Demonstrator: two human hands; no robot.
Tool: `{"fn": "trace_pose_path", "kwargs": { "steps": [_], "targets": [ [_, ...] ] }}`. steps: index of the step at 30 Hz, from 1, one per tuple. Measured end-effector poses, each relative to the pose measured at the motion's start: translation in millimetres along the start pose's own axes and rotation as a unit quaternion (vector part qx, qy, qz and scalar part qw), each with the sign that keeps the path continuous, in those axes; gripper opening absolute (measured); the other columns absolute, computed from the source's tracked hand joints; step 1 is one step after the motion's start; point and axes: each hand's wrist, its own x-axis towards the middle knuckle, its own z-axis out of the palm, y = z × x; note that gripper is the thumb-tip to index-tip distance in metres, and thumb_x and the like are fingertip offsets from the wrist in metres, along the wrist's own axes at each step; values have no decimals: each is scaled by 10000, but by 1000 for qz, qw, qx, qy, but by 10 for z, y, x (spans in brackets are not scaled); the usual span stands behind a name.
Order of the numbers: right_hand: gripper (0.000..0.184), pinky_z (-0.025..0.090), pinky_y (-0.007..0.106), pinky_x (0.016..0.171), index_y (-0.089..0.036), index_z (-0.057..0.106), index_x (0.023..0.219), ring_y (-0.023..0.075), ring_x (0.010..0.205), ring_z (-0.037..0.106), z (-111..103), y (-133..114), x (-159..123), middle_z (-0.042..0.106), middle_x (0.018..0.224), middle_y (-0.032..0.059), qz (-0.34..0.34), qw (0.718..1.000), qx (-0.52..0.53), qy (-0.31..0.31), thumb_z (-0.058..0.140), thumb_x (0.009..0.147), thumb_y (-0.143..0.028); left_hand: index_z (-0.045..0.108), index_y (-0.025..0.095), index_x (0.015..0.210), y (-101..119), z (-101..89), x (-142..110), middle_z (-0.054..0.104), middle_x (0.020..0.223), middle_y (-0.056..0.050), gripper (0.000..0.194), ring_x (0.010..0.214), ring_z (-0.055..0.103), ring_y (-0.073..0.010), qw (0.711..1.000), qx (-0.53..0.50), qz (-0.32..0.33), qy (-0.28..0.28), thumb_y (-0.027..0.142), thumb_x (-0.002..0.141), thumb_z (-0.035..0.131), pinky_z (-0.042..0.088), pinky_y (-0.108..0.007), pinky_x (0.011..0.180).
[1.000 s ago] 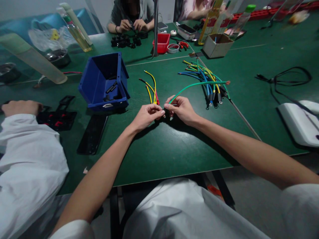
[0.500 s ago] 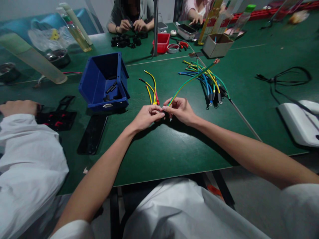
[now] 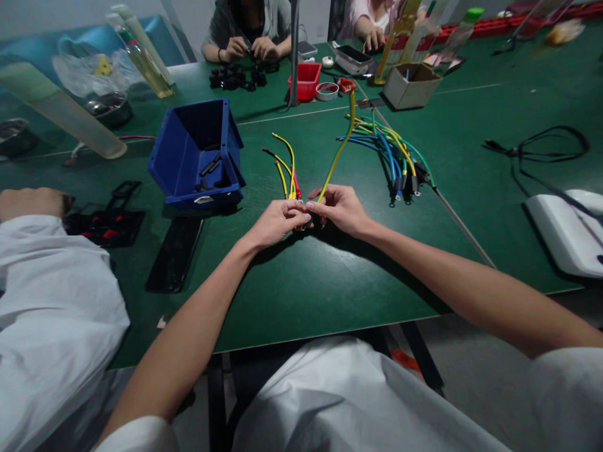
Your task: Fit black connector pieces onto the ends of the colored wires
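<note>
Wire [image 3: 352,113], one, green and yellow: standing up from the right hand [image 3: 346,210] in a curve, bare copper strands at its upper end; lower end hidden among the fingers.

Hands, two, bare: right, thumb and fingers pinched around the wire; left [image 3: 274,223], thumb and fingers drawn together, tips meeting those of the right. Small dark piece at the left fingertips, mostly covered; whether the left hand grips it cannot be told.

Short wires [image 3: 293,166], yellow and red, a small group: just beyond the left hand, on the green counter [image 3: 282,289].

Wire bundle [image 3: 390,154], blue, yellow and green: beyond the right hand and to its right, black sleeves and ring terminals at the near end.

Bin [image 3: 200,202], blue plastic: left of the short wires, open side facing the near edge; black tubular pieces [image 3: 210,164] inside.

Phone [image 3: 175,254], black, lying flat: nearer than the bin.

Black frame [image 3: 106,227] with red marks: left of the phone, beside a co-worker's hand [image 3: 31,204] in a white sleeve.

Far side: red container [image 3: 308,91]; tape roll [image 3: 327,92], just right of it; cardboard box [image 3: 407,94], farther right; another person's hands at dark parts [image 3: 235,77].

Right end: black cable [image 3: 553,132], looped; white device [image 3: 563,232], near it.
</note>
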Motion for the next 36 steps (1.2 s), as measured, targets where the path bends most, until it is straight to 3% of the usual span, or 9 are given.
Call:
{"fn": "trace_pose_path", "kwargs": {
  "steps": [8,17,36],
  "targets": [
    [563,417,211,425,-169,555,1088,85,431,524,-6,-6,-11,554,529,-83,-5,1000,0,16,805,687,-473,650,130,885,3,11,9,697,749,-49,277,600,560,-97,1000,-5,-12,16,357,738,707,424,-251,605],
    [434,429,238,429,-226,501,854,110,441,567,-15,35,8,609,584,-30,11,998,40,38,598,820,-648,633,130,863,1,9,6,684,687,-36,258,574,558,-95,999,-23,-23,23,332,728,718,421,-248,591],
    [439,400,211,404,-216,458,795,90,411,536,-3,47,41,573,528,-55,8,998,37,53,636,808,-617,640,124,858,36,19,-3,676,723,-29,272,611,556,-90,1000,-9,-20,10,358,742,715,426,-247,622]
  ]
}}
